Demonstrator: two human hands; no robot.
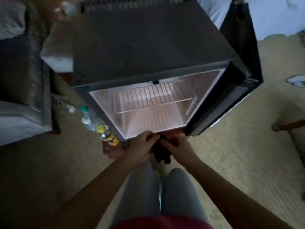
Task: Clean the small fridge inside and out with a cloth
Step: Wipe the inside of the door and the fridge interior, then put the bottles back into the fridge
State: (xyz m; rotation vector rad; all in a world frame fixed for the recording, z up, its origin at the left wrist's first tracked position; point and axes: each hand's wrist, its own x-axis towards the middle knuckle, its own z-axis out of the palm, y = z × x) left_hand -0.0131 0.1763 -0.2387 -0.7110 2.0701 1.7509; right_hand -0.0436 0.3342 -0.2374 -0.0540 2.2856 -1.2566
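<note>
While it hangs between the two hands, the dark cloth (160,151) sits just in front of the near lower edge of the small fridge (148,47), low over the person's legs. It looks soft and limp, light enough to bunch or fold. It would probably handle best gathered into a pad in one palm, so that no loose end drags. The fridge is stiff and boxy, and it likely stays put under a wipe. Its door (231,90) is swung open to the right, and the lit inside shows a wire shelf (153,98) that is thin and may rattle or lift if pushed hard.

The left hand (142,146) and right hand (176,147) meet at the cloth with both forearms reaching forward and down. The fingers of each are curled and pinching the fabric's upper part, while the rest droops below. Several capped bottles (97,124) stand on the carpet (231,154) just left of the fridge.
</note>
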